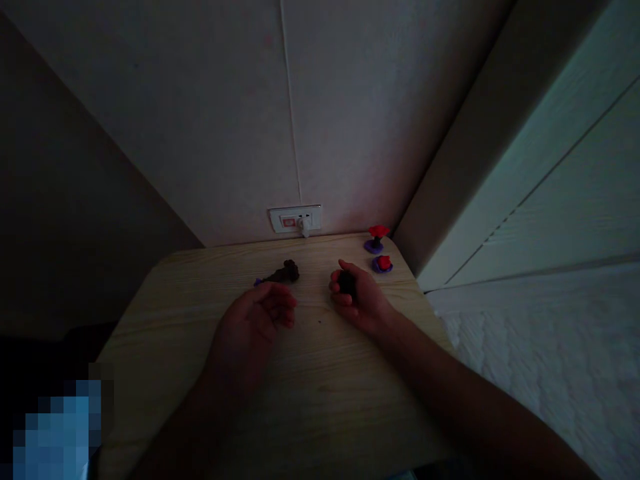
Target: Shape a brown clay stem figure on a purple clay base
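Note:
My right hand [367,297] is turned palm up, its fingers curled around a dark lump [347,283] that looks like modelling clay. On the left, my left hand [253,330] hovers over the wooden tabletop with loosely bent fingers and nothing visible in it. Just beyond its fingers lies a dark brown, lumpy clay-like piece [286,272] with a bit of purple at its left end. Past my right hand, near the back right corner, stands a small red-topped figure [379,233] on a purple base. In front of it sits a lower red and purple piece [383,263].
The pale wooden tabletop [320,393] has rounded back corners and meets a wall. A white socket panel [295,219] with a plug in it is just above the back edge. A white quilted surface [540,353] lies to the right. The light is dim.

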